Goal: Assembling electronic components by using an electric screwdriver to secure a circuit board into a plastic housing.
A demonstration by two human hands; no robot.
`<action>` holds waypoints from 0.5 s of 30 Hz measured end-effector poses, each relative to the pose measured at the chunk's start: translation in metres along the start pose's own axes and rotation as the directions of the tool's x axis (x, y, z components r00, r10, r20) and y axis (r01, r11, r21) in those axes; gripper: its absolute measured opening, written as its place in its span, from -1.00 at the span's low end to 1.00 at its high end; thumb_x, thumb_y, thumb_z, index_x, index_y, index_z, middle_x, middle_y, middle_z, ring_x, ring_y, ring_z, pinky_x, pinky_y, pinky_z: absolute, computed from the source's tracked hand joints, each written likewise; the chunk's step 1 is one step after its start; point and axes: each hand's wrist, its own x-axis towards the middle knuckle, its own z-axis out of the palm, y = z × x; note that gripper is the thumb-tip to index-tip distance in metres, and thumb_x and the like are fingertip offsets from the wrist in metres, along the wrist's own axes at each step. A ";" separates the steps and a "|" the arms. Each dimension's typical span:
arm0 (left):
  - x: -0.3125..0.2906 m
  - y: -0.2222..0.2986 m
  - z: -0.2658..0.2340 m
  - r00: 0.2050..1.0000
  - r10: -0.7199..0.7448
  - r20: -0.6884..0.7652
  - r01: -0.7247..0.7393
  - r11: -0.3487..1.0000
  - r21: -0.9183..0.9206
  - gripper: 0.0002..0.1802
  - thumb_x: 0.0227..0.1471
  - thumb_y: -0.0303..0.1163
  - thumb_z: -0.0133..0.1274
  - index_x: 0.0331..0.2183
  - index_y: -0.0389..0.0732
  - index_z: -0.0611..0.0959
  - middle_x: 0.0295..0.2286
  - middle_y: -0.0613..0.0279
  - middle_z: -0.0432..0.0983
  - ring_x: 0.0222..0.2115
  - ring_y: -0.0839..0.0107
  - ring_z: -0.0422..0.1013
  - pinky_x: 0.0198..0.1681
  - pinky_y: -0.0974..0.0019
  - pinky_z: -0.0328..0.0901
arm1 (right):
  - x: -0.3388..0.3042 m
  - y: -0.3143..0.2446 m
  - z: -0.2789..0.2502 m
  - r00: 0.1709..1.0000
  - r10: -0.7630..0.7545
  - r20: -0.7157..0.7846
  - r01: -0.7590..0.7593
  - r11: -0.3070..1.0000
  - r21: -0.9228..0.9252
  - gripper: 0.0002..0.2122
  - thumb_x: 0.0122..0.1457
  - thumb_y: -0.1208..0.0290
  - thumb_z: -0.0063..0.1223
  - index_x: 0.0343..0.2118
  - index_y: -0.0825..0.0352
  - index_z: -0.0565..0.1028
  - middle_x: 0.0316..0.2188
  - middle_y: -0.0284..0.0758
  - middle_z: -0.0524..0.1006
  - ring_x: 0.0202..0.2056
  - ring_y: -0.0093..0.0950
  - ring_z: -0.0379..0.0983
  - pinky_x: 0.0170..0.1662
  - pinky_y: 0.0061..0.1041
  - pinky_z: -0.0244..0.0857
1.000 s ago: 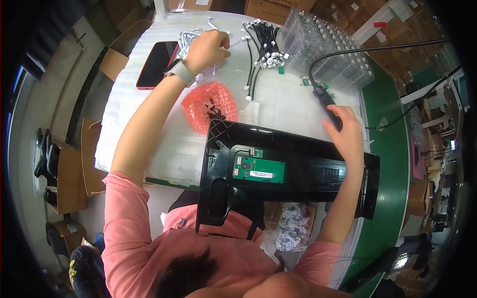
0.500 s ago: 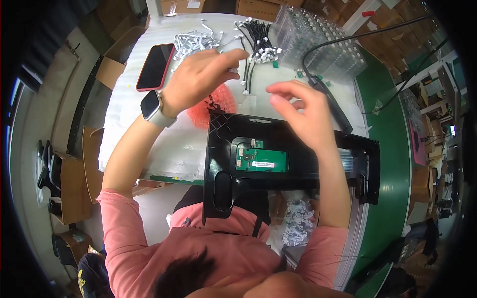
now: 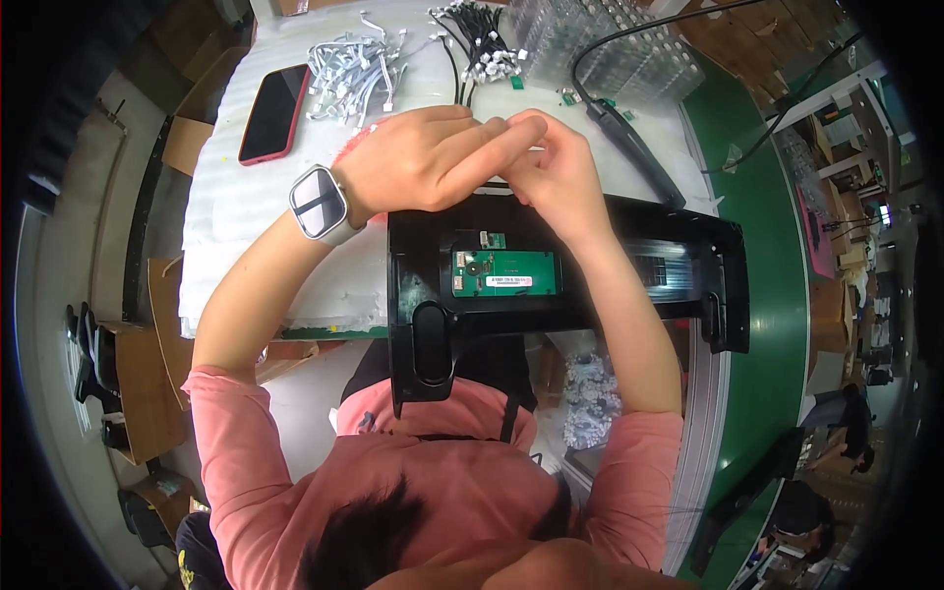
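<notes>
My left hand [image 3: 428, 157], with a watch on the wrist, and my right hand [image 3: 560, 177] meet fingertip to fingertip. Both have their fingers pinched together; whatever lies between them is too small or hidden to make out. Below them, a black plastic housing [image 3: 511, 320] rests across the table's near edge and overhangs it. Set into it are a green circuit board [image 3: 526, 265] with white connectors and a smaller green board [image 3: 493, 240]. Behind my left hand, pink bubble wrap [image 3: 356, 143] shows only at its edge.
Farther back lie white cables [image 3: 349, 74], black cables [image 3: 477, 34] with white plugs, and stacked clear plastic trays [image 3: 610, 54]. A phone [image 3: 273, 113] is at left. At right rests a black corded stick-shaped tool [image 3: 634, 152], its cable running off to the upper right.
My hands were apart and have come together at the fingertips. The right hand's fingers have closed. The view has shifted, so the table and housing sit higher in the picture.
</notes>
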 end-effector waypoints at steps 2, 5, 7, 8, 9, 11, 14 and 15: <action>0.005 0.002 0.002 0.998 -0.057 -0.014 0.056 0.997 -0.057 -0.40 -0.24 -0.58 0.16 -0.04 -0.48 0.48 -0.38 0.02 0.58 -0.54 0.25 0.49 -0.48 0.29 0.38 | 0.001 0.000 -0.006 0.999 0.037 -0.014 -0.036 0.995 0.090 -0.86 0.12 0.47 0.17 -0.32 0.42 0.49 -0.53 -0.45 0.46 -0.60 -0.76 0.34 -0.56 -0.73 0.12; 0.008 0.003 0.006 0.985 -0.169 -0.033 0.161 0.973 -0.165 -0.44 -0.24 -0.60 0.17 -0.06 -0.39 0.54 -0.40 0.07 0.58 -0.53 0.23 0.49 -0.47 0.30 0.39 | 0.001 0.001 -0.011 0.998 0.043 -0.049 -0.036 0.989 0.141 -0.86 0.09 0.48 0.19 -0.37 0.42 0.50 -0.55 -0.46 0.48 -0.60 -0.76 0.38 -0.56 -0.73 0.15; 0.004 0.003 0.011 0.951 -0.310 -0.005 0.297 0.916 -0.268 -0.50 -0.23 -0.62 0.18 -0.11 -0.29 0.59 -0.42 0.12 0.57 -0.52 0.20 0.49 -0.46 0.30 0.38 | -0.001 0.003 -0.013 0.995 0.012 -0.103 0.004 0.989 0.151 -0.87 0.09 0.48 0.19 -0.39 0.43 0.51 -0.55 -0.46 0.50 -0.61 -0.77 0.38 -0.58 -0.71 0.15; 0.002 0.004 0.013 0.926 -0.376 0.016 0.362 0.877 -0.316 -0.52 -0.22 -0.63 0.19 -0.13 -0.24 0.62 -0.43 0.14 0.57 -0.51 0.19 0.49 -0.46 0.30 0.38 | -0.003 0.003 -0.013 0.994 0.016 -0.105 0.000 0.988 0.153 -0.87 0.09 0.48 0.19 -0.39 0.43 0.51 -0.55 -0.46 0.50 -0.61 -0.77 0.38 -0.58 -0.71 0.15; 0.001 0.003 0.013 0.926 -0.377 0.020 0.363 0.875 -0.319 -0.52 -0.22 -0.63 0.19 -0.13 -0.24 0.62 -0.43 0.14 0.57 -0.51 0.19 0.49 -0.46 0.30 0.38 | -0.006 0.004 -0.013 0.996 0.010 -0.094 -0.003 0.997 0.076 -0.88 0.10 0.48 0.19 -0.37 0.41 0.51 -0.55 -0.46 0.49 -0.63 -0.76 0.35 -0.59 -0.72 0.11; 0.005 0.002 0.005 0.952 -0.297 0.074 0.306 0.919 -0.249 -0.54 -0.25 -0.64 0.20 -0.17 -0.22 0.64 -0.45 0.16 0.55 -0.50 0.20 0.49 -0.47 0.29 0.37 | -0.012 0.004 -0.012 0.998 0.002 -0.065 -0.007 0.997 -0.074 -0.89 0.12 0.47 0.19 -0.35 0.38 0.52 -0.56 -0.46 0.47 -0.65 -0.76 0.29 -0.62 -0.74 0.04; 0.008 0.005 0.002 0.956 -0.265 0.127 0.286 0.937 -0.202 -0.55 -0.27 -0.62 0.20 -0.19 -0.21 0.65 -0.47 0.17 0.53 -0.49 0.21 0.49 -0.48 0.28 0.37 | -0.017 -0.001 -0.011 0.993 0.035 -0.116 -0.051 0.988 -0.145 -0.89 0.13 0.47 0.18 -0.38 0.40 0.52 -0.61 -0.44 0.46 -0.65 -0.75 0.30 -0.62 -0.69 0.08; 0.008 0.007 0.003 0.952 -0.272 0.143 0.296 0.937 -0.186 -0.56 -0.27 -0.61 0.19 -0.20 -0.21 0.65 -0.48 0.18 0.52 -0.49 0.21 0.49 -0.49 0.28 0.36 | -0.019 -0.003 -0.010 0.989 0.047 -0.140 -0.073 0.981 -0.182 -0.89 0.13 0.47 0.17 -0.40 0.40 0.52 -0.64 -0.44 0.45 -0.66 -0.74 0.30 -0.62 -0.67 0.10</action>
